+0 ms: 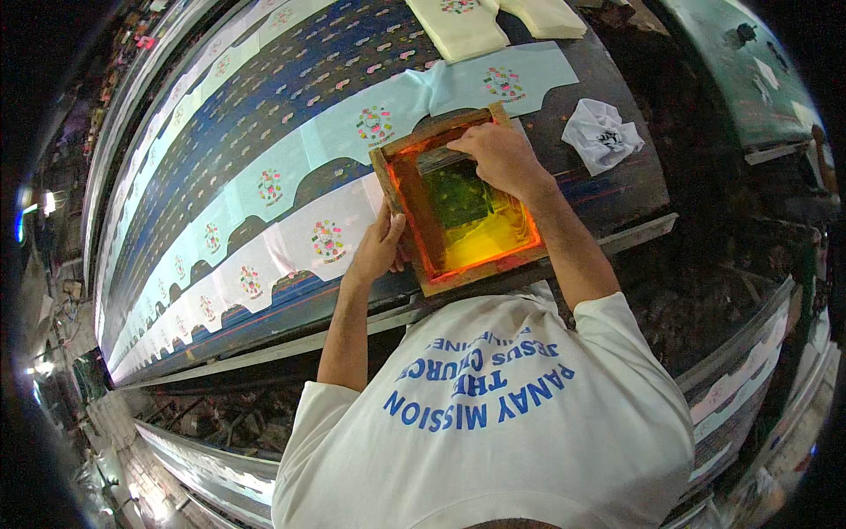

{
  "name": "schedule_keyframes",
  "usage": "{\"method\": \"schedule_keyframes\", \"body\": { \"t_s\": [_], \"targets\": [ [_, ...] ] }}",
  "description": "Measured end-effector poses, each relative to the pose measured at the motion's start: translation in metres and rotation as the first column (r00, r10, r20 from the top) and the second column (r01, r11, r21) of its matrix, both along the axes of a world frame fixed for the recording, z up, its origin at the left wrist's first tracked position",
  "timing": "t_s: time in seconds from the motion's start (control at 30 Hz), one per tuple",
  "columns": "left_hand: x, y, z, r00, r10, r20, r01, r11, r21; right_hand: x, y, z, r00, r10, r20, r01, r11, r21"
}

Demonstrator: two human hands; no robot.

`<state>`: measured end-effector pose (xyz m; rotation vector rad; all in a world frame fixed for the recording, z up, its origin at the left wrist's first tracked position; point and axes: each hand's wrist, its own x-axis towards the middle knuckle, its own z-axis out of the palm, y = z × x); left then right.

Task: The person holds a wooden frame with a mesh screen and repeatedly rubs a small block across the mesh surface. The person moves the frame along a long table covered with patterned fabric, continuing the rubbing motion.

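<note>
A wooden screen-printing frame [483, 274] with an orange inner border and yellow-green mesh lies over the cloth pieces at the table's near edge. My left hand [381, 244] grips its left side, the thumb against the wood. Inside the frame, near its far edge, my right hand [496, 157] is closed on a short greyish bar that looks like a squeegee [438, 160], mostly hidden by the fingers. Beside the frame, a row of pale pink cut cloth pieces [298, 236] carries round multicoloured prints. Behind it runs a similar light blue row [335, 132].
A crumpled white cloth [602, 137] lies right of the frame. Stacked cream cloth pieces [458, 35] rest at the far side. The long dark table [564, 207] has a raised metal rail [639, 231] along its near edge. A green-topped table [731, 53] stands far right.
</note>
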<state>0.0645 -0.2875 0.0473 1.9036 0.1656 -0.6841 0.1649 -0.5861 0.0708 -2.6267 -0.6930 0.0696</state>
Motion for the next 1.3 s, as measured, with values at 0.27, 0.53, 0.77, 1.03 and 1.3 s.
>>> {"method": "schedule_keyframes", "body": {
  "t_s": [0.27, 0.53, 0.77, 1.03, 1.3],
  "targets": [
    [-0.004, 0.008, -0.004, 0.997, -0.067, 0.025, 0.066, 0.997, 0.043, -0.127, -0.012, 0.005, 0.989, -0.048, -0.141, 0.049, 0.999, 0.006],
    [-0.001, -0.001, 0.012, 0.996, -0.092, 0.005, 0.091, 0.992, 0.086, -0.159, -0.020, 0.012, 0.991, -0.018, -0.131, 0.021, 1.000, 0.020],
    [-0.004, -0.015, -0.019, 0.935, -0.137, 0.326, 0.037, 0.955, 0.295, -0.167, -0.029, -0.001, 0.994, 0.025, -0.103, -0.015, 0.996, 0.093],
    [-0.014, -0.019, -0.032, 0.909, -0.095, 0.407, -0.072, 0.924, 0.376, -0.166, -0.042, -0.021, 0.950, -0.311, -0.037, 0.302, 0.875, 0.378],
    [-0.008, 0.001, -0.046, 0.846, 0.068, 0.528, -0.082, 0.997, 0.003, -0.171, -0.032, -0.014, 0.937, -0.342, 0.069, 0.269, 0.835, 0.481]
  ]
}}
